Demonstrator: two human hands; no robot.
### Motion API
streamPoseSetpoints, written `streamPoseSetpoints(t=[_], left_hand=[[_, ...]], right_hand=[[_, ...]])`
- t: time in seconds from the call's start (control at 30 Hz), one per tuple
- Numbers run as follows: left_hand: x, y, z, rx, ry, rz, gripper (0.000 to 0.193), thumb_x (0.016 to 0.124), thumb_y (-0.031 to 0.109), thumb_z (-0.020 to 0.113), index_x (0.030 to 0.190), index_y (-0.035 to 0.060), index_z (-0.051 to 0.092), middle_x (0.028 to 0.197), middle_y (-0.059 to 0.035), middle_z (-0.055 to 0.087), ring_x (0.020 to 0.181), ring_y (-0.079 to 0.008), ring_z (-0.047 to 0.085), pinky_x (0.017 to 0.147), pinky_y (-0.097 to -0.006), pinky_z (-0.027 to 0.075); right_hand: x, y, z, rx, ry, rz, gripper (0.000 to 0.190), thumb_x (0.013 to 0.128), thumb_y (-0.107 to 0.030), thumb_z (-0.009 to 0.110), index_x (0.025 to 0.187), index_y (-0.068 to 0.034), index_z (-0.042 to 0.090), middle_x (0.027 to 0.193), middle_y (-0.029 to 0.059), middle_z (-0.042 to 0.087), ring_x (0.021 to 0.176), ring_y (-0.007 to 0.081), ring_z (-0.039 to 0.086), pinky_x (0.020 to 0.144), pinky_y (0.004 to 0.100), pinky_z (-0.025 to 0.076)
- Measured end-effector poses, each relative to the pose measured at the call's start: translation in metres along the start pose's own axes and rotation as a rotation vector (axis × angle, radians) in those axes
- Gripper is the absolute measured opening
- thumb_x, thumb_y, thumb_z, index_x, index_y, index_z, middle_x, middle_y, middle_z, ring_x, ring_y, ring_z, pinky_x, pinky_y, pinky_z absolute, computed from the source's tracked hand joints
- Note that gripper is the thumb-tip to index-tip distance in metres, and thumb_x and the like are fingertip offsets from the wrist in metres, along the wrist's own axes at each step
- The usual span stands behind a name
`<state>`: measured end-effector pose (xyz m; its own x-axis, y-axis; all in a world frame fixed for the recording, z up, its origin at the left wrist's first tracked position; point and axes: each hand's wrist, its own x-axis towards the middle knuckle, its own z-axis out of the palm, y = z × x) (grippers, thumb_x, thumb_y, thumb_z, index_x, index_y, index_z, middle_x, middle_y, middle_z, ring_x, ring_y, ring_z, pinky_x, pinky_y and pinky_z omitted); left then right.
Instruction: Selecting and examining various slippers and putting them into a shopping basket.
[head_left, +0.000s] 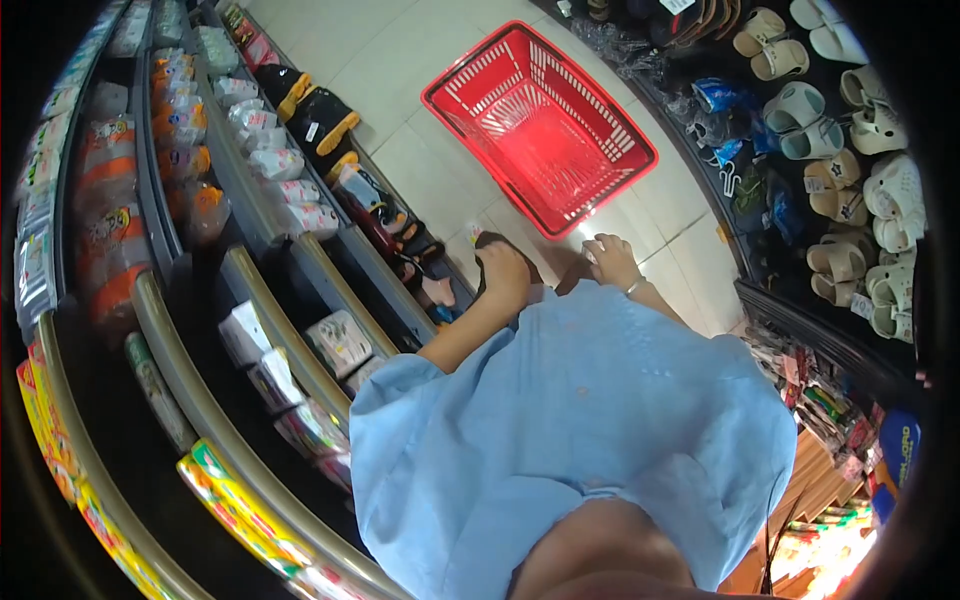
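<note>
A red plastic shopping basket stands on the tiled floor ahead of me, and no goods show inside it. My left hand hangs low near the left shelving, its fingers bent and their tips hidden from view. Just below the basket's near corner is my right hand, fingers curled, with a small pale patch at the fingertips that is too unclear to name. A light-coloured bracelet circles my right wrist. Whether either hand grips something is not visible.
Shelving on the left carries bagged goods, with black-and-yellow footwear on its low tier. Sandals and clogs fill a dark rack on the right. Pale floor tiles run between them. Packaged goods hang at lower right.
</note>
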<state>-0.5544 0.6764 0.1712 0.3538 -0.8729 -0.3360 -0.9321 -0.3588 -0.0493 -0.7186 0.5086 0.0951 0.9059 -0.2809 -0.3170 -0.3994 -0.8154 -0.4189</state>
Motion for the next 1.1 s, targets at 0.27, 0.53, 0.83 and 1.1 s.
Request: streamPoseSetpoints(t=[0.27, 0.53, 0.83, 1.1], left_hand=[[0.000, -0.116, 0.071, -0.303, -0.091, 0.251, 0.019, 0.080, 0.021, 0.051, 0.087, 0.0067, 0.060, 0.084, -0.0103, 0.063, 0.078, -0.0244, 0.061, 0.066, -0.0386, 0.044], [0.000, -0.219, 0.070, -0.270, -0.088, 0.093, 0.020, 0.080, 0.021, 0.052, 0.089, 0.0046, 0.058, 0.086, -0.0116, 0.062, 0.080, -0.0273, 0.061, 0.068, -0.0411, 0.045], [0.070, -0.298, 0.056, -0.134, -0.177, 0.298, 0.024, 0.078, 0.027, 0.055, 0.089, 0.0057, 0.057, 0.085, -0.0118, 0.062, 0.082, -0.0287, 0.062, 0.070, -0.0413, 0.047], [0.150, -0.404, 0.035, -0.133, -0.328, 0.219, 0.029, 0.077, 0.028, 0.061, 0.091, 0.0038, 0.057, 0.088, -0.0160, 0.064, 0.085, -0.0344, 0.063, 0.071, -0.0454, 0.050]], right_hand=[[0.130, -0.091, 0.047, 0.056, 0.211, 0.351, 0.067, 0.071, -0.024, 0.068, 0.128, -0.005, 0.039, 0.122, 0.0191, 0.050, 0.111, 0.0344, 0.050, 0.091, 0.0466, 0.041], [0.149, -0.071, 0.081, 0.016, -0.035, 0.653, 0.034, 0.075, -0.008, 0.052, 0.109, -0.008, 0.051, 0.090, 0.0197, 0.064, 0.083, 0.0356, 0.064, 0.072, 0.0473, 0.051], [0.105, -0.069, 0.105, 0.035, -0.142, 0.755, 0.036, 0.075, -0.009, 0.058, 0.109, -0.009, 0.047, 0.093, 0.0162, 0.063, 0.087, 0.0354, 0.062, 0.073, 0.0459, 0.050], [0.112, -0.068, 0.115, 0.020, -0.104, 0.934, 0.021, 0.081, -0.012, 0.049, 0.102, -0.009, 0.051, 0.094, 0.0109, 0.064, 0.083, 0.0296, 0.065, 0.072, 0.0416, 0.052]])
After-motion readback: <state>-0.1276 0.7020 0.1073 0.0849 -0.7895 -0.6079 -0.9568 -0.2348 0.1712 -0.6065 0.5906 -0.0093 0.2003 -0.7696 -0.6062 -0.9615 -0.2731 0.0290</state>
